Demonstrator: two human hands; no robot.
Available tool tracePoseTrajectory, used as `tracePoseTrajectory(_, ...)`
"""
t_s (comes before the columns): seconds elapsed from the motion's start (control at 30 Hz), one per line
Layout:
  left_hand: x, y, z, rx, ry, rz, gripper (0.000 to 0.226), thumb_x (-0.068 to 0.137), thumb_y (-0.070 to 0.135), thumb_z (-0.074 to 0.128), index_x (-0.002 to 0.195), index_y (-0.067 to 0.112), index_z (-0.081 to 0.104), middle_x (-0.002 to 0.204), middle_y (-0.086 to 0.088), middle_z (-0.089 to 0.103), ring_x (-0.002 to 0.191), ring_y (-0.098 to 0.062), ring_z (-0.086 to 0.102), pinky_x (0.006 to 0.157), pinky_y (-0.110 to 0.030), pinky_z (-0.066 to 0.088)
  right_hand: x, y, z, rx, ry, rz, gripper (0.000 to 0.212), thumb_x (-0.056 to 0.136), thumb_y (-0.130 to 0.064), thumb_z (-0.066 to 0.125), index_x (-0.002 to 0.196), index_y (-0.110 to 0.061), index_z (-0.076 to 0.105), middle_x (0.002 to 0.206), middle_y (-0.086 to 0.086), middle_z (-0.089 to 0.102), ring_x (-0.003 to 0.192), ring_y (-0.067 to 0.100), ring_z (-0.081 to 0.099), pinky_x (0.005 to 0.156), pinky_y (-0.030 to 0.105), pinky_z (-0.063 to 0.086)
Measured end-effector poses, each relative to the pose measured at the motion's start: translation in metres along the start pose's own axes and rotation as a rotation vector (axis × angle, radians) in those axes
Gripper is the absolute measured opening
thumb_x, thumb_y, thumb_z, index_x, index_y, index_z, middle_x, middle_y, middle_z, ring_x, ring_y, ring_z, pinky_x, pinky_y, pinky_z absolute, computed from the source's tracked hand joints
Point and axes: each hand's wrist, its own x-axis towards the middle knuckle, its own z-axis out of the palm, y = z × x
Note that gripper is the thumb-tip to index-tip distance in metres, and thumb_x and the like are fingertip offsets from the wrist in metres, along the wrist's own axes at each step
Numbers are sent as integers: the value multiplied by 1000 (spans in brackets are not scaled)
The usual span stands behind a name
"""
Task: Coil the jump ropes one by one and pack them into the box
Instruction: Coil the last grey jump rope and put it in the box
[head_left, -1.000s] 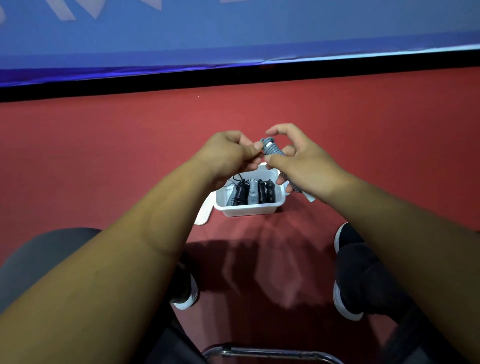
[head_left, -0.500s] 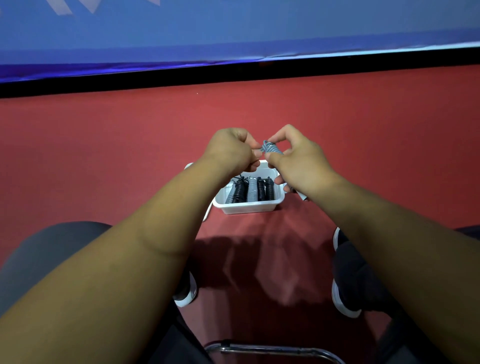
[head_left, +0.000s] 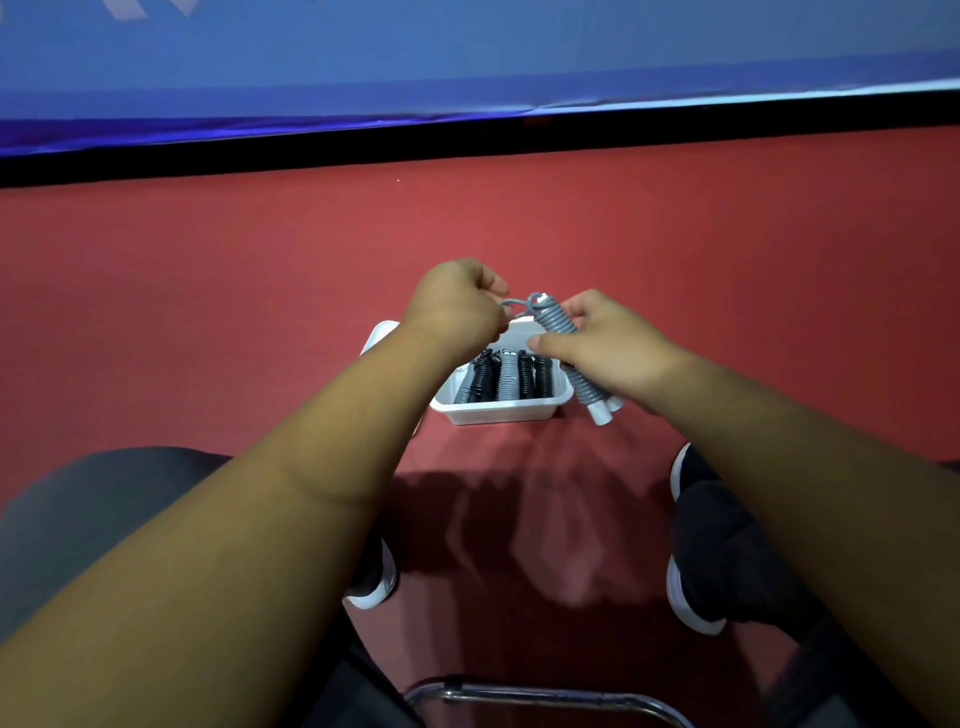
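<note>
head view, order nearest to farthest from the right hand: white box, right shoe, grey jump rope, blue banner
1. grey jump rope: held in the right hand.
2. white box: just below-left, on the floor.
3. right shoe: lower down, by the person.
4. blue banner: top, across the floor.

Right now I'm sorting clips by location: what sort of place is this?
Probably an indoor sports hall: red sports-style floor, a blue banner along its far edge, and coiled jump ropes packed in a white box.
</note>
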Motion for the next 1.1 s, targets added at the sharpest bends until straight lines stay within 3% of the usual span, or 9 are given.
tracePoseTrajectory(0.1,2,-3,-1,-16,-32,-20,8,92,4,73,93,12,72,83,-8,73,72,-19,68,84,-47,62,-1,1,3,-3,-29,14,33,85,-34,80,107,-24,57,101,6,73,77,22,72,57,36,52)
tracePoseTrajectory(0.2,2,1,1,-46,-50,-30,6,95,9,73,100,8,73,92,-12,76,73,-18,68,80,-45,62,-4,-3,4,43,5,18,36,84,-30,80,106,-16,56,95,15,74,76,34,73,62,51,58)
tracePoseTrajectory(0.37,5,3,3,-38,1,-53,6,96,16,72,101,12,71,93,-12,76,78,-22,72,80,-47,63,1,-3,4,180,103,-21,45,76,-41,87,96,-11,62,80,2,69,71,18,63,69,37,49)
tracePoseTrajectory(0.6,33,34,-15,-154,-14,-121,15,102,0,56,95,7,68,89,-15,69,74,-25,66,68,-38,59,40,-22,-6,379,88,39,23,84,-38,85,92,-17,81,85,2,81,79,23,73,82,43,62)
tracePoseTrajectory(0.67,51,40,-18,-191,8,-170,17,101,-3,55,96,7,68,88,-17,68,75,-27,66,73,-40,62,59,-28,-4,334,90,34,25,86,-40,83,95,-17,81,93,4,82,87,24,75,90,45,61)
tracePoseTrajectory(0.77,80,29,-16,-189,42,-213,13,100,-1,57,97,10,65,94,-14,69,77,-25,68,81,-40,63,83,-31,1,234,39,8,22,90,-34,82,101,-16,76,99,5,80,87,22,72,82,38,58)
tracePoseTrajectory(0.93,121,-5,-3,-197,-6,-281,24,105,-3,52,86,10,59,85,-8,63,72,-20,61,85,-40,57,126,-14,24,-47,41,84,20,82,-26,82,79,-14,67,91,14,79,84,31,75,80,46,60)
tracePoseTrajectory(1.03,146,-34,16,-176,-42,-308,14,105,1,54,111,9,64,105,-10,68,71,-16,63,88,-43,58,157,9,44,-118,69,139,18,82,-25,82,78,-15,68,90,12,77,90,32,74,80,43,60)
tracePoseTrajectory(1.1,161,-59,32,-170,-76,-318,26,105,1,55,129,8,63,119,-10,69,72,-15,63,80,-39,60,178,31,59,-178,40,170,19,85,-28,81,91,-11,73,96,14,77,94,33,73,81,40,59)
